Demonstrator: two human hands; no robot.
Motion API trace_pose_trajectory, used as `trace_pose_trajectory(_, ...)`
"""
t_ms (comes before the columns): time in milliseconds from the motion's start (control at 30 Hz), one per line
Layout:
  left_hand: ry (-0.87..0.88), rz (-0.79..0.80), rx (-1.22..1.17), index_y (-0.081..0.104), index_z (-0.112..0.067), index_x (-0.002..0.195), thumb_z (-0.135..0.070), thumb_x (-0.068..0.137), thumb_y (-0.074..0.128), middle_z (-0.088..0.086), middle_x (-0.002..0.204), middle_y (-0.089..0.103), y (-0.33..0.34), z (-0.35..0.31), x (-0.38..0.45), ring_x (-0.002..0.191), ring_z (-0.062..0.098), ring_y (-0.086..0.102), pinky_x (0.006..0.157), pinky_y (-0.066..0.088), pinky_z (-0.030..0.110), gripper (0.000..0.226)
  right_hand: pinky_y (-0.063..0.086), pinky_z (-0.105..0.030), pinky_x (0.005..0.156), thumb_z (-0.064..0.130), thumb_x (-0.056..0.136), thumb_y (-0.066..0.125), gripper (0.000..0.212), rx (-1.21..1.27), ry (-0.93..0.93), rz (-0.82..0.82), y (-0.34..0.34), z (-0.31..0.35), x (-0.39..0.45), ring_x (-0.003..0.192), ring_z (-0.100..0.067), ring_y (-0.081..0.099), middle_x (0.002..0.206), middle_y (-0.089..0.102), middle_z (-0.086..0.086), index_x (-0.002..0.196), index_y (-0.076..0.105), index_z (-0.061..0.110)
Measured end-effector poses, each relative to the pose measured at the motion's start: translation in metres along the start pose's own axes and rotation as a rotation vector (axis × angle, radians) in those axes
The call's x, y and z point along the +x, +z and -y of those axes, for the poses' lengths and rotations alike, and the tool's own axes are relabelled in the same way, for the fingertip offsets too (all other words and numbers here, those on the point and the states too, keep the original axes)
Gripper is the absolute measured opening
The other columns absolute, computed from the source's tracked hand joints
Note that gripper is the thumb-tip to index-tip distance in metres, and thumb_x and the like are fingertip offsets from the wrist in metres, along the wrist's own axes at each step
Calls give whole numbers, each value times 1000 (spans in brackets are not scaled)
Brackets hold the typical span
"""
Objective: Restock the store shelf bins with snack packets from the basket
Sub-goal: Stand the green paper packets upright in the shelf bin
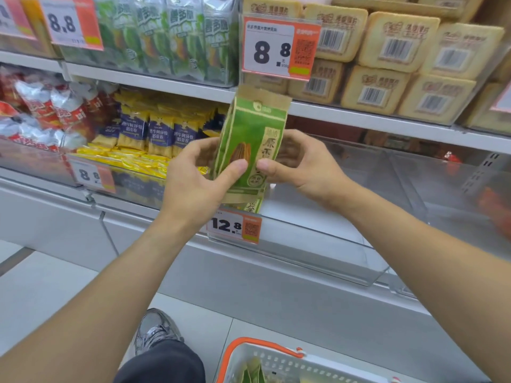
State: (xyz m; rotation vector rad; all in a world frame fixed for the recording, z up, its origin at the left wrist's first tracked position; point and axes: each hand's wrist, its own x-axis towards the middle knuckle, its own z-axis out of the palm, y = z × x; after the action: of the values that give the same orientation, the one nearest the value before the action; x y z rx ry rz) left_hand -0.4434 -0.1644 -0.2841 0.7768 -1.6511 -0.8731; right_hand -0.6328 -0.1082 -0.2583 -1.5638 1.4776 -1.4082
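A green and tan snack packet (253, 139) with a sunflower seed printed on it stands upright in front of the shelf. My left hand (199, 175) grips its left side, thumb on the front. My right hand (298, 164) pinches its right edge. More green packets sit behind it in the same grip; one lower edge (253, 205) shows below. They hover over the left end of a clear plastic shelf bin (345, 244) tagged 12.8. The white basket (276, 363) with an orange handle stands on the floor at the bottom, with a green packet (253, 369) inside.
The neighbouring bin on the left holds blue and yellow packets (160, 134), and red and silver bags (41, 106) lie further left. The upper shelf carries green packs (171, 37) and tan bread packs (401, 51). My shoe (154, 330) rests on the floor beside the basket.
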Motion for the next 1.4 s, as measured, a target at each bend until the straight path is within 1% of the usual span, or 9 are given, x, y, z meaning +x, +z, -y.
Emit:
trace_pose_trajectory(233,-143,-222,-154,68,-14,109,-43,70,83,-2,100,73,-37,13,-1,89,13,70,86,58,39,51,63,-35,70,10,87,76,19,-169,462,43,-7,-8,10,83,-20,73,105,71,-11,103,67,4)
trace_pose_trajectory(467,-204,-208,-173,67,-12,111,-43,66,88,1,100,74,-47,20,-12,92,15,70,89,57,44,59,60,-37,84,24,91,72,57,-262,924,153,26,-50,41,86,-22,70,133,60,-17,138,49,1)
trace_pose_trajectory(567,-206,-188,-149,66,-13,113,-47,63,89,0,101,73,-46,21,-14,95,17,69,90,57,44,65,58,-38,90,20,96,66,43,-185,1038,198,41,-69,52,90,-23,69,128,63,-17,133,51,4)
trace_pose_trajectory(667,-194,-172,-141,65,-11,113,-42,64,84,-5,97,72,-41,18,-14,86,5,66,86,57,33,61,55,-27,87,10,99,59,6,-167,1090,263,49,-77,58,76,-15,65,96,70,-11,102,62,5)
trace_pose_trajectory(733,-193,-164,-141,65,-13,110,-34,68,85,-8,95,71,-39,16,-15,82,0,65,83,57,28,51,54,-21,75,6,99,58,10,-144,1109,259,47,-80,56,69,-12,62,85,68,-9,90,62,5)
trace_pose_trajectory(833,-205,-175,-135,65,-15,109,-28,72,86,-8,95,71,-38,17,-14,83,0,66,84,57,30,45,55,-18,57,5,98,59,12,-48,1136,255,44,-74,53,50,-9,62,71,70,-7,88,65,7)
trace_pose_trajectory(1067,-220,-196,-154,66,-18,107,-27,72,86,-6,95,72,-33,15,-14,82,2,67,81,58,31,42,59,-27,58,6,91,68,7,77,1231,271,36,-59,44,49,-16,63,60,59,-5,88,62,6)
trace_pose_trajectory(1233,-236,-201,-168,66,-17,106,-28,71,86,-5,94,73,-32,16,-12,84,6,69,78,58,29,42,61,-33,57,-1,92,64,43,213,1113,172,37,-67,43,96,-17,67,133,63,-13,134,57,2)
trace_pose_trajectory(1400,-232,-184,-149,66,-16,107,-28,71,86,-7,92,72,-31,16,-14,78,-3,66,73,56,22,44,61,-25,67,0,98,55,9,335,980,6,39,-65,48,92,-17,66,127,65,-17,104,62,1)
